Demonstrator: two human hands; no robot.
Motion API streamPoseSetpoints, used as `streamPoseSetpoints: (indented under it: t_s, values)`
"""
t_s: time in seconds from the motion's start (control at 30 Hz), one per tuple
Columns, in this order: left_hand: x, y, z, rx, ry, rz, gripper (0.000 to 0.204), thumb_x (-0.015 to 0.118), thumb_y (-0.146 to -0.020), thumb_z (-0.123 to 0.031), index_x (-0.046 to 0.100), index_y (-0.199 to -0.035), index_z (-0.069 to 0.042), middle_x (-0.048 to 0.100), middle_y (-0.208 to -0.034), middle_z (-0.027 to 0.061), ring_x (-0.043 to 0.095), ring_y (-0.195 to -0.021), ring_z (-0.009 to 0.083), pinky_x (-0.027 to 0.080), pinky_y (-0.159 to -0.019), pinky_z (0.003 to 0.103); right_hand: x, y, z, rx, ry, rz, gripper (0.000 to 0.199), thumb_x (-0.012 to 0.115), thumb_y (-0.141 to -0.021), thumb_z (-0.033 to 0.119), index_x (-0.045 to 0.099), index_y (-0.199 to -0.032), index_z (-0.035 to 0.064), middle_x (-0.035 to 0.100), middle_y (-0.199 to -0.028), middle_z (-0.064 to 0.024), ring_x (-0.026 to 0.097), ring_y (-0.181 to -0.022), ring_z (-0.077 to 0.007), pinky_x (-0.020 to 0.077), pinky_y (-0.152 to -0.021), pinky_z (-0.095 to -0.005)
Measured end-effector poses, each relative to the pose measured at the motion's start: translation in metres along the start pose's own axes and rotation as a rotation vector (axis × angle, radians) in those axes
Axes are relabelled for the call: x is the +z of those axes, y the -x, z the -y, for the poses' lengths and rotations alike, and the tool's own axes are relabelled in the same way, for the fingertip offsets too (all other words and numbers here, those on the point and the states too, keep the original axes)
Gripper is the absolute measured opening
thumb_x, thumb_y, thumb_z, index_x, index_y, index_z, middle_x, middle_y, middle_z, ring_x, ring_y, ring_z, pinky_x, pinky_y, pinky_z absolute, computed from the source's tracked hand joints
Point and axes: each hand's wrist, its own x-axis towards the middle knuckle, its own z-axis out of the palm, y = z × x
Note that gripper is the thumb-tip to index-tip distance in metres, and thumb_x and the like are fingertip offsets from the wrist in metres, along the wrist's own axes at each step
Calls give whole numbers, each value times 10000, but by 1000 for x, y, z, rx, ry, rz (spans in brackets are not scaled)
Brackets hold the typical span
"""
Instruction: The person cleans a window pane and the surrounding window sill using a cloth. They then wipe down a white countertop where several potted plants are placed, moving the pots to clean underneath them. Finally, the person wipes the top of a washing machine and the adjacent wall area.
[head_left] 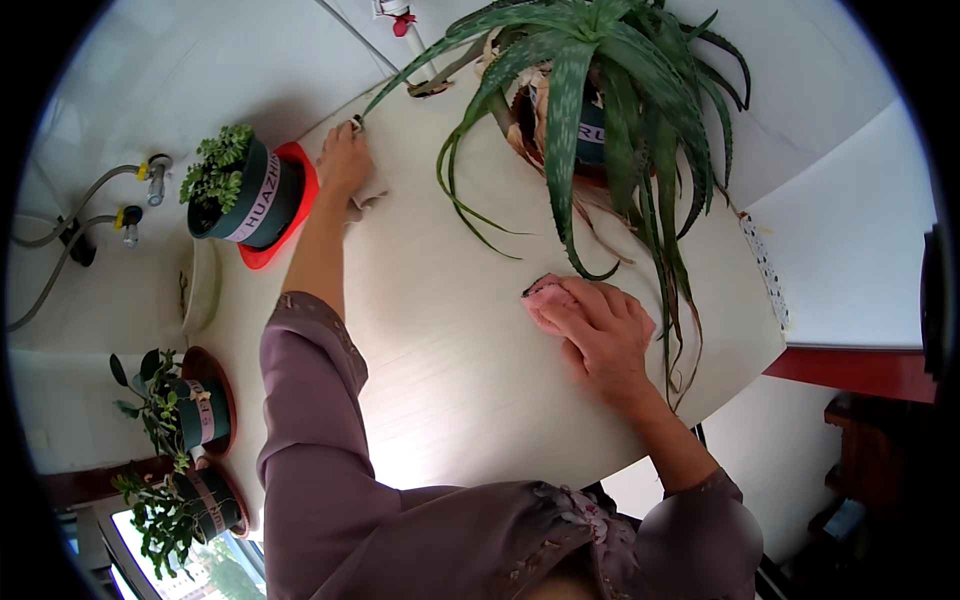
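My right hand is closed round a folded pink cloth and presses it on the pale tabletop, just in front of the big aloe plant. Reaching far across to the left, my left hand lies low on the tabletop near the wall. Beneath its wrist a crumpled pale cloth sticks out, and a small dark bit shows at the fingertips. Most of what lies under that hand is hidden. Close to its left stands a green pot with a small leafy plant, on a red tray.
Long aloe leaves hang over the tabletop beside my right hand. Two more potted plants stand at the left edge, near a pale oval dish. Valves with hoses are on the left wall. A pipe passes down behind the table.
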Motion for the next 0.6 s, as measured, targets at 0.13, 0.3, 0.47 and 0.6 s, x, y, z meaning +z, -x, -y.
streamPoseSetpoints:
  t_s: [0.13,0.3,0.47,0.6]
  values:
    - [6,13,-2,147,-35,-95,421,437,-915,-244,480,-1316,-124,446,-1373,143,436,-1262,302,367,-1031,440,-2,-2,2,39,-26,-27,615,639,-605,0,552,-1200,128,555,-1204,-22,547,-1025,-242,404,-828,-396]
    - [0,78,-30,318,50,-143,404,493,-882,-147,539,-1282,-115,482,-1375,158,477,-1225,328,387,-1016,416,5,2,2,30,-46,-92,590,605,-620,-5,551,-1192,133,563,-1194,-7,550,-979,-232,391,-809,-386]
    - [-13,161,-85,470,145,-151,382,532,-862,-95,578,-1241,-80,490,-1368,175,481,-1227,362,382,-1025,432,10,7,0,-14,-65,-171,514,582,-653,-14,560,-1145,130,582,-1155,-16,557,-967,-249,389,-794,-394]
    - [-34,233,-136,604,231,-76,396,551,-846,-72,565,-1241,-55,484,-1365,199,464,-1243,390,372,-1038,450,9,7,3,36,-118,-228,475,583,-666,-4,563,-1121,132,586,-1139,-27,563,-963,-263,407,-779,-402]
